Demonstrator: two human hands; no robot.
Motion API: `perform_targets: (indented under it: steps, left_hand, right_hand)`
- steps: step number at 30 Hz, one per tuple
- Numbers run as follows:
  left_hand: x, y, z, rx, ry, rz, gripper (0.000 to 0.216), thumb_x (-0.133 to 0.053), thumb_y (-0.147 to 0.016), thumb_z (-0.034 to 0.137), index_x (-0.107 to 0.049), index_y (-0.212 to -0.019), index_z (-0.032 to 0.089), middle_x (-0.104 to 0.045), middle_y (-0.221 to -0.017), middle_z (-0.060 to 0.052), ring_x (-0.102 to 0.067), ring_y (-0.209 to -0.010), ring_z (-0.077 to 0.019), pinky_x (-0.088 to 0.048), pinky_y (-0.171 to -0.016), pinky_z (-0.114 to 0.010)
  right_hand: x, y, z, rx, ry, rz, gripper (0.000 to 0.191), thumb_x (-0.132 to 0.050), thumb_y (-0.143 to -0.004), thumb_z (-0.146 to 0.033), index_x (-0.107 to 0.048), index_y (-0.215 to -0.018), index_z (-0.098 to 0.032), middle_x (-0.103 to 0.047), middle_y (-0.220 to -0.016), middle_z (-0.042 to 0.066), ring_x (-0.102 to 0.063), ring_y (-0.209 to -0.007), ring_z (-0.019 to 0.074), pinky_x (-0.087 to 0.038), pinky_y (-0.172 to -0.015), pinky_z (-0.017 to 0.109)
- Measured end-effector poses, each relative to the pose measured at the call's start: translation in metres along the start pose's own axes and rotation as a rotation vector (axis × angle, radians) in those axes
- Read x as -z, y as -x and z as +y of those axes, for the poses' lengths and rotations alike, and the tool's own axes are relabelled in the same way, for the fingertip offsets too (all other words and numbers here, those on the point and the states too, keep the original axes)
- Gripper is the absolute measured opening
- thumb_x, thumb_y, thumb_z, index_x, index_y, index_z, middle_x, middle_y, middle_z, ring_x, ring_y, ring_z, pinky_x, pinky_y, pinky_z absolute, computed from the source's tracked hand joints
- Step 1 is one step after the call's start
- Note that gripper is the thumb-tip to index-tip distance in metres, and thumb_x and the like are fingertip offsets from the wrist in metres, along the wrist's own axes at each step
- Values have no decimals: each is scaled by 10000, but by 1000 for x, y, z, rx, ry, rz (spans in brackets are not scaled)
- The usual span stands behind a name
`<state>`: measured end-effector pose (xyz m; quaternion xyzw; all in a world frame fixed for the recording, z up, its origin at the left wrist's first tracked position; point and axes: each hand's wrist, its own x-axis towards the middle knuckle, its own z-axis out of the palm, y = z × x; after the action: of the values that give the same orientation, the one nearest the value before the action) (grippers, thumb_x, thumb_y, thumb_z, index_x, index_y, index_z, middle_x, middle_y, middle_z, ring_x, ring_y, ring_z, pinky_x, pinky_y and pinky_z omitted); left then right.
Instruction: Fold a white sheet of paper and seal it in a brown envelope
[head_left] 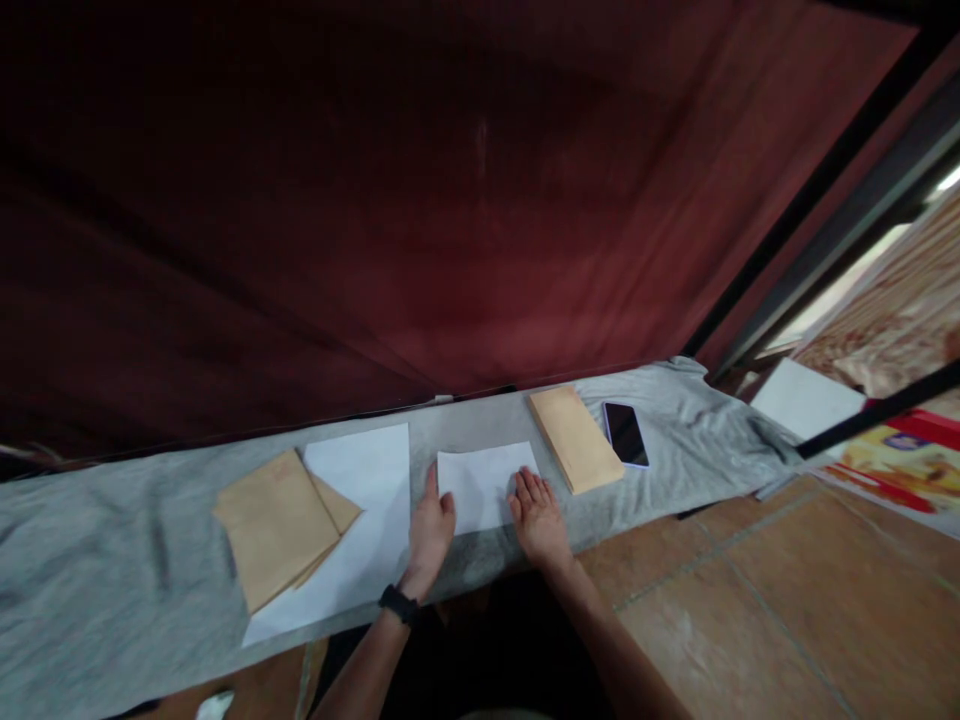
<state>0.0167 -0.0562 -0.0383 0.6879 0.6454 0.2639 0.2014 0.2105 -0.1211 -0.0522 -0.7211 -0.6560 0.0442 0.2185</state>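
A white sheet of paper (480,478), apparently folded, lies on the grey cloth in front of me. My left hand (431,530) rests at its left edge, index finger stretched along that edge and thumb apart from it. Flat on the sheet's right part lies my right hand (538,520), its fingers extended. To the right is a stack of brown envelopes (576,438). On the left, several more brown envelopes (281,525) overlap larger white paper (375,520).
Grey cloth (97,560) covers the narrow bench. A phone (626,434) lies right of the envelope stack. Behind the bench hangs a dark red curtain (450,220). Black metal bars (810,190) stand at the right, near a printed red and yellow box (900,465). The floor (750,610) is tiled.
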Motion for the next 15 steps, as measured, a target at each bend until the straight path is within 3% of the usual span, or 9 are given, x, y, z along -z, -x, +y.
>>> perform_targets:
  steps: [3, 6, 8, 10, 15]
  left_hand:
    - [13, 10, 15, 7, -280, 26, 605, -413, -964, 280, -326, -1545, 135, -748, -963, -141, -727, -840, -274, -554, -823, -401]
    - [16, 15, 26, -171, -405, 116, 565, -358, -973, 239, -373, -1526, 124, -612, -1339, -220, -604, -1213, -346, -477, -1007, -504]
    - [7, 14, 30, -306, -393, 99, 544, -338, -980, 233, -409, -1507, 116, -460, -1517, -208, -420, -1410, -356, -383, -1113, -545]
    - [-7, 11, 31, -413, -346, 12, 526, -335, -994, 256, -432, -1493, 117, -393, -1576, -174, -317, -1480, -324, -333, -1162, -534]
    - [-35, 6, 27, -434, -333, -78, 518, -323, -1020, 336, -450, -1489, 157, -409, -1576, -126, -317, -1487, -294, -303, -1185, -537]
  right_hand:
    - [1, -9, -7, 13, -6, -4, 495, -320, -1047, -297, -518, -1438, -67, -436, -1539, 164, -393, -1446, 288, -298, -1197, 471]
    - [-3, -20, -17, 73, -26, 5, 495, -318, -1044, -296, -509, -1447, -80, -431, -1546, 150, -372, -1458, 277, -298, -1201, 471]
    - [-8, -26, -22, 99, -33, 11, 489, -325, -1036, -272, -499, -1456, -91, -437, -1544, 147, -371, -1459, 269, -317, -1192, 478]
    - [-13, -32, -24, 118, -27, 4, 490, -339, -1015, -218, -486, -1464, -89, -439, -1545, 146, -372, -1457, 259, -331, -1186, 467]
    - [-21, -38, -17, 142, 15, -27, 496, -386, -988, -175, -486, -1473, -134, -439, -1552, 112, -371, -1456, 245, -298, -1201, 440]
